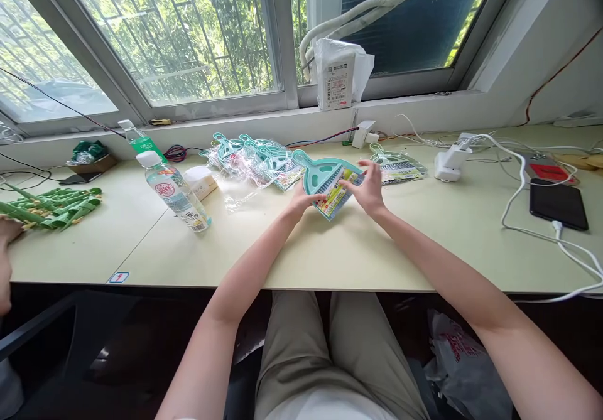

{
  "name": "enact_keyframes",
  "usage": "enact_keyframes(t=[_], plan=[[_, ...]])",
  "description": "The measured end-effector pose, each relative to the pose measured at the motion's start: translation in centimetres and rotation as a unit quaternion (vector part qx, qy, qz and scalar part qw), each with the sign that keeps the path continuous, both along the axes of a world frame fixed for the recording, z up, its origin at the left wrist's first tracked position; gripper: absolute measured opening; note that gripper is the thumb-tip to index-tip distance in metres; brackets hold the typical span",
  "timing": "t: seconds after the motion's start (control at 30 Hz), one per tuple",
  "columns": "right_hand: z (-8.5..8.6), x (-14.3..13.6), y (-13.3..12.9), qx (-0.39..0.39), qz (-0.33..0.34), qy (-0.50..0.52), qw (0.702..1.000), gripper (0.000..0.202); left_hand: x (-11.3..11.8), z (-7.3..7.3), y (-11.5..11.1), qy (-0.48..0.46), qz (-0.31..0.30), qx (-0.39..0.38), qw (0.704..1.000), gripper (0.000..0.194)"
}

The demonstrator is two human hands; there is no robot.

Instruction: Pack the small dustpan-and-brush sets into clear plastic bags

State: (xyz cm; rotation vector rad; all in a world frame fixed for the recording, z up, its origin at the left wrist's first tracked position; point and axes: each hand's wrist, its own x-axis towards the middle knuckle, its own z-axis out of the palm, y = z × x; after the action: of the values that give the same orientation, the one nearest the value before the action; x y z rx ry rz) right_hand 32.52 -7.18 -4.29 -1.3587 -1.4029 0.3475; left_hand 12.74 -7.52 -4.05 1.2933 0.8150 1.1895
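Note:
A mint-green mini dustpan and brush set [325, 178] with a printed card is held just above the tabletop, handle pointing up and left. My left hand [305, 199] grips its lower left side, thumb across the card. On the right side, my right hand [369, 189] pinches the card's edge between curled fingers. Behind my left hand lies a pile of similar sets in clear plastic [257, 159]. Another packaged set [399, 166] rests on the table just beyond my right hand.
Two bottles, one clear [174, 191] and one green-labelled [139, 139], stand left of the pile. Green stalk-like pieces [70, 206] lie by another person's hand [8, 230] at far left. A charging phone [558, 203], white cables and a plug adapter [450, 162] occupy the right.

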Motion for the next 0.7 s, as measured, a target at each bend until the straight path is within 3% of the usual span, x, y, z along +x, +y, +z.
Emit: enact_keyframes(t=[0.07, 0.1, 0.17, 0.23, 0.3, 0.33, 0.4, 0.47, 0.5, 0.53, 0.57, 0.7], plan=[[-0.2, -1.1, -0.6, -0.020, 0.000, 0.148, 0.989, 0.060, -0.3, 0.0, 0.1, -0.021, 0.029, -0.008, 0.999, 0.082], [-0.3, -1.7, -0.9, -0.065, 0.045, 0.218, 0.973, 0.052, -0.4, 0.1, 0.1, -0.028, 0.036, -0.006, 0.999, 0.082], [-0.4, -2.9, -1.5, -0.167, 0.176, 0.325, 0.914, 0.033, -0.8, 0.3, 0.0, -0.022, 0.032, 0.002, 0.999, 0.081], [-0.3, -3.8, -2.0, -0.213, 0.256, 0.392, 0.858, 0.019, -1.2, 0.8, 0.0, 0.018, 0.013, 0.014, 1.000, 0.080], [-0.2, -4.1, -2.2, -0.206, 0.249, 0.441, 0.838, 0.014, -1.6, 1.5, 0.1, 0.090, 0.018, 0.036, 0.995, 0.072], [-0.1, -4.0, -2.2, -0.200, 0.235, 0.457, 0.834, 0.014, -2.0, 1.8, 0.3, 0.135, 0.057, 0.054, 0.988, 0.066], [-0.1, -3.5, -2.1, -0.196, 0.216, 0.476, 0.830, 0.016, -3.2, 2.4, 0.7, 0.232, 0.222, 0.100, 0.942, 0.053], [-0.2, -3.0, -1.9, -0.197, 0.208, 0.480, 0.829, 0.018, -5.3, 2.5, 1.3, 0.325, 0.428, 0.124, 0.834, 0.052], [-0.3, -2.8, -1.8, -0.199, 0.205, 0.479, 0.830, 0.019, -6.7, 2.3, 1.6, 0.369, 0.500, 0.117, 0.775, 0.056], [-0.5, -2.7, -1.7, -0.202, 0.201, 0.477, 0.831, 0.019, -8.2, 2.0, 1.9, 0.410, 0.540, 0.092, 0.729, 0.062], [-0.7, -2.6, -1.7, -0.206, 0.198, 0.475, 0.833, 0.018, -9.6, 1.6, 2.2, 0.444, 0.550, 0.059, 0.705, 0.063], [-1.2, -2.8, -1.7, -0.219, 0.190, 0.461, 0.839, 0.015, -13.7, 0.5, 2.7, 0.470, 0.501, -0.050, 0.725, 0.036]])
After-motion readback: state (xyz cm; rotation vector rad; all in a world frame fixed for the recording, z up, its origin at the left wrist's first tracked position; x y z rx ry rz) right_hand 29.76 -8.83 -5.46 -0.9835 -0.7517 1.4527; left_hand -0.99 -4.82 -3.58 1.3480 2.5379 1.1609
